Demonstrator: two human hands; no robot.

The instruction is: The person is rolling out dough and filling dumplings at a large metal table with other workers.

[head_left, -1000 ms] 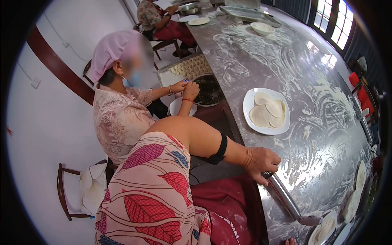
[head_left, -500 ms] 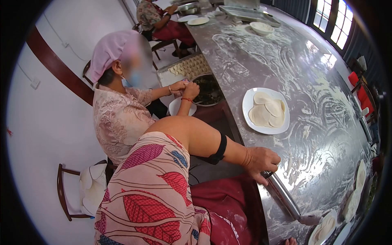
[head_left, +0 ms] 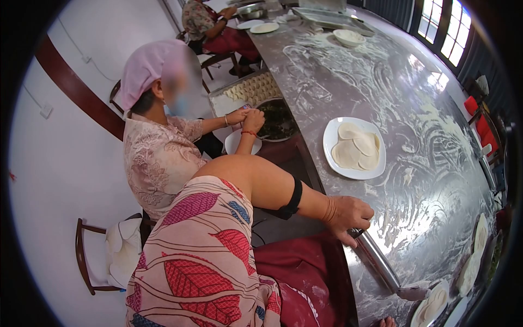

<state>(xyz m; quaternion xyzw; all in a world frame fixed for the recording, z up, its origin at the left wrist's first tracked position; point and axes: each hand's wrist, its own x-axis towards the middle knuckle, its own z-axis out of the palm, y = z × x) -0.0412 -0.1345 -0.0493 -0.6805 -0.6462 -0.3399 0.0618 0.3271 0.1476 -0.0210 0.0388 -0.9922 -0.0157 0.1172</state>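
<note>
Flour (head_left: 441, 131) streaks the surface (head_left: 305, 114), where our left hand (head_left: 350, 217) clamps a rolling pin (head_left: 379, 262); our right hand (head_left: 388, 322) barely shows, its grip we cannot tell.

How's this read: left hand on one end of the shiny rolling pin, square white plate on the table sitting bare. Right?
One miss: the white plate isn't bare. The head view shows overlapping flat dough rounds on it. The rest holds: left hand on one end of the shiny rolling pin, plate on the table.
</note>
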